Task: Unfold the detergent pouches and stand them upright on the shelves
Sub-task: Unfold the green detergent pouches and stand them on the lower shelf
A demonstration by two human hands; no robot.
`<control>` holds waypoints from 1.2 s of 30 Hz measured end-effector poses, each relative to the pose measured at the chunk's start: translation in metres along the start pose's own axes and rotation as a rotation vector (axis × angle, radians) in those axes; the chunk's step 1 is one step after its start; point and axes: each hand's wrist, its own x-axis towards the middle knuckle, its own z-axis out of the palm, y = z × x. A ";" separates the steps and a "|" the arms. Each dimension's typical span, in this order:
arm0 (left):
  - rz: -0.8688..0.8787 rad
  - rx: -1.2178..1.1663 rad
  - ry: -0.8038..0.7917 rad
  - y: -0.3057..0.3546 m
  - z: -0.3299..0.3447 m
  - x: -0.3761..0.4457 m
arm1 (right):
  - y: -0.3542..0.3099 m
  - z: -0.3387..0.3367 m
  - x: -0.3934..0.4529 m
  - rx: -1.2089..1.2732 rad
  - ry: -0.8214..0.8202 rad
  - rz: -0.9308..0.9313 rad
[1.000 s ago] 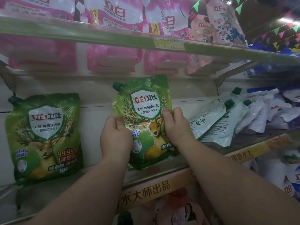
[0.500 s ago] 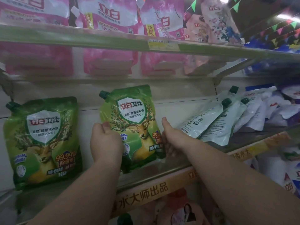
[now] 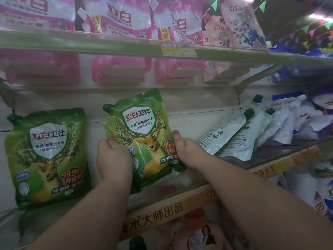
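We are gripping the green pouch [image 3: 142, 139] between our hands, left hand [image 3: 113, 157] and right hand [image 3: 187, 150] curling round its lower edges.

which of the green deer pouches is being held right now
The middle green pouch, gripped low on both sides by the left hand and right hand. The far-left green pouch stands alone, untouched.

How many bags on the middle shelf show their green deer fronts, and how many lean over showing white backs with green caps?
Green deer-front pouches: 2, the standing pouch and the held pouch, gripped by the left hand and right hand.
Leaning white-backed pouches: 3.
Total: 5.
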 end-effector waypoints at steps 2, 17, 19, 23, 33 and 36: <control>-0.008 0.002 0.006 0.001 0.000 0.000 | 0.000 -0.001 0.001 -0.021 0.025 -0.045; -0.020 -0.058 0.047 0.004 -0.003 0.008 | 0.003 -0.008 0.006 -0.100 0.110 -0.145; 0.016 -0.043 0.050 0.003 -0.002 0.010 | 0.005 -0.007 0.008 -0.117 0.082 -0.142; 0.116 0.034 0.017 0.001 -0.003 0.011 | 0.009 -0.009 0.011 -0.116 0.047 -0.132; 0.116 0.040 0.001 -0.004 -0.001 0.015 | -0.002 -0.005 0.005 0.149 -0.016 -0.133; 0.107 0.015 0.004 -0.001 -0.001 0.013 | -0.003 -0.008 0.005 0.259 -0.006 -0.182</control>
